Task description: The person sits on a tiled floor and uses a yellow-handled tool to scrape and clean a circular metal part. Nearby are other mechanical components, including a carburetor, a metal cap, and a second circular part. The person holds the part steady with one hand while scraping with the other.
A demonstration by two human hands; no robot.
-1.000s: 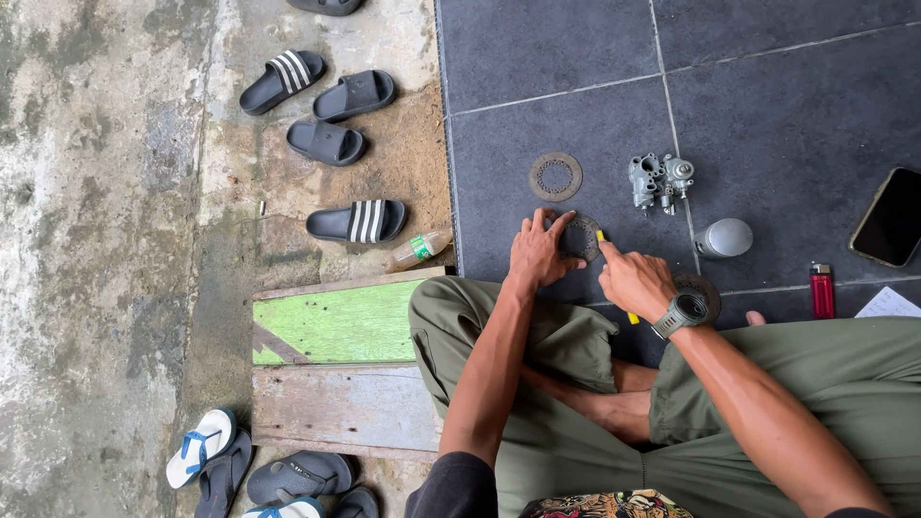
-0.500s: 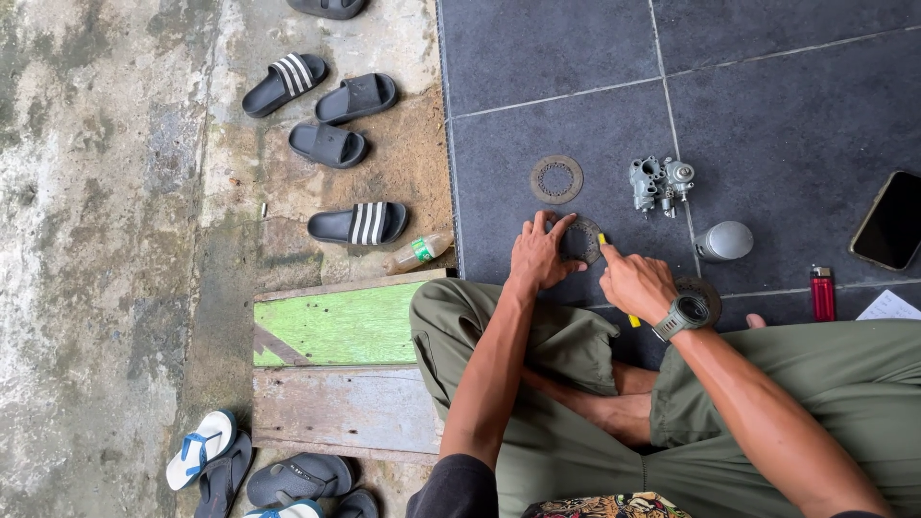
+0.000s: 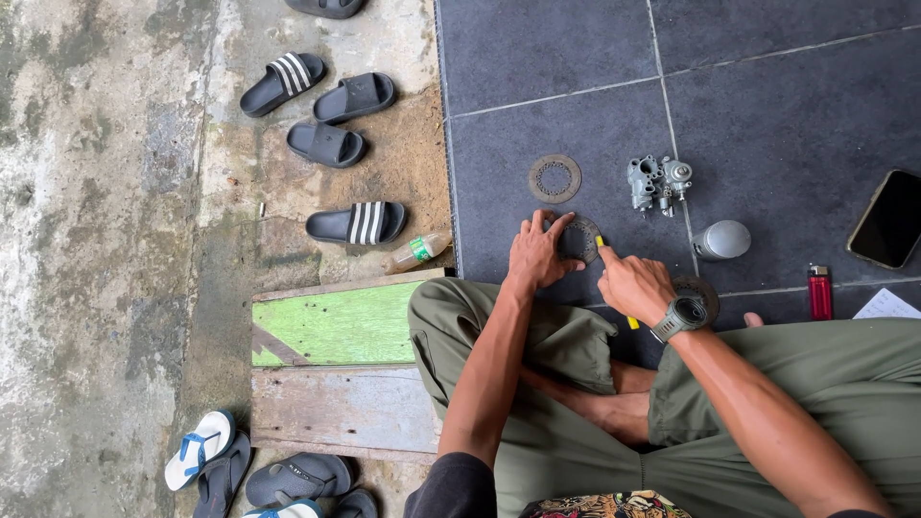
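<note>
Pressing toothed metal ring [image 3: 581,238] flat on dark floor tile [image 3: 767,115], left hand [image 3: 537,254] has fingers spread apart over ring's left edge. Right hand [image 3: 635,283], wristwatch [image 3: 682,314] on wrist, has fingers closed around yellow-handled tool [image 3: 602,242], tip touching ring's right edge. Second ring [image 3: 554,177] lies just beyond, apart. Carburetor [image 3: 658,181] and round metal cap [image 3: 724,239] sit to right; red lighter [image 3: 820,292] and phone [image 3: 889,220] farther right. Sandals [image 3: 355,223] and plastic bottle [image 3: 417,249] lie on concrete to left.
</note>
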